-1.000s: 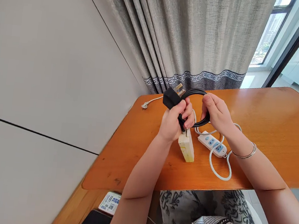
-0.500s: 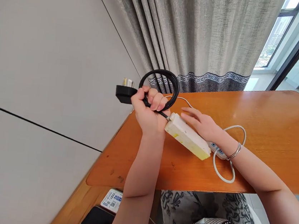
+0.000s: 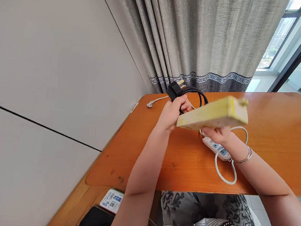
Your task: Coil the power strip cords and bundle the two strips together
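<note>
My left hand (image 3: 171, 112) is closed round a coiled black power cord (image 3: 196, 92), and its three-pin black plug (image 3: 173, 90) sticks up above the thumb. My right hand (image 3: 218, 134) grips a long, yellowed white power strip (image 3: 210, 115) from below, with most of its fingers hidden behind it. The strip is raised off the table and tilted, its far right end blurred. Under my right wrist, a second, white power strip (image 3: 214, 146) with blue-marked sockets lies on the table, its white cord (image 3: 218, 171) looped beside it.
A white plug (image 3: 149, 105) lies on the wooden table (image 3: 132, 151) near the wall. On a lower wooden surface at the left are a dark phone (image 3: 96, 222) and a white printed card or box (image 3: 112, 200). A grey curtain (image 3: 216, 37) hangs behind the table.
My left hand has moved right with the cord and plug. The yellowed power strip has been lifted and turned, and my right hand has gone from its top to beneath it.
</note>
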